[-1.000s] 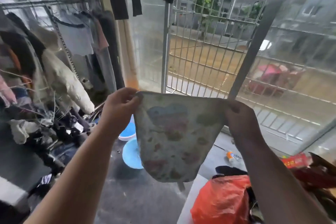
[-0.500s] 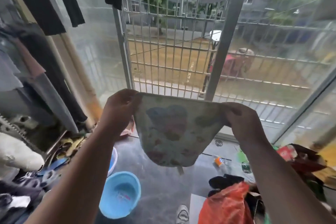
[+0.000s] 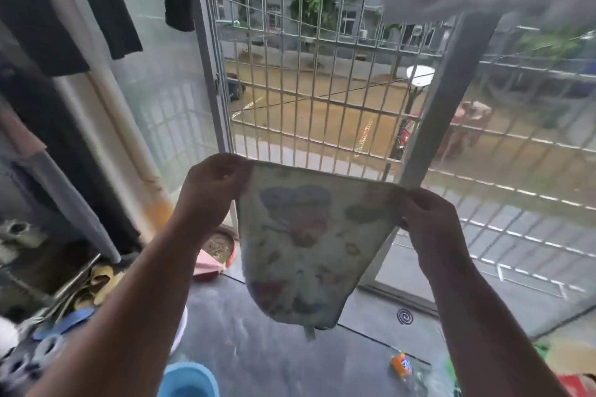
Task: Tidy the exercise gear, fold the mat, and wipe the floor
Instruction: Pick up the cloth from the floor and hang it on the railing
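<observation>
The left hand (image 3: 214, 182) and right hand (image 3: 430, 219) each pinch a top corner of the cloth (image 3: 306, 251), holding it spread at chest height before the window bars (image 3: 322, 90); since a second ago the view has swung from the clothes rack toward the window, while the grip is unchanged. The cloth looks ready for wiping; the floor (image 3: 274, 348) below is not yet touched.

Pale printed cloth (image 3: 304, 245), hanging spread by its top corners, a tab below.
</observation>
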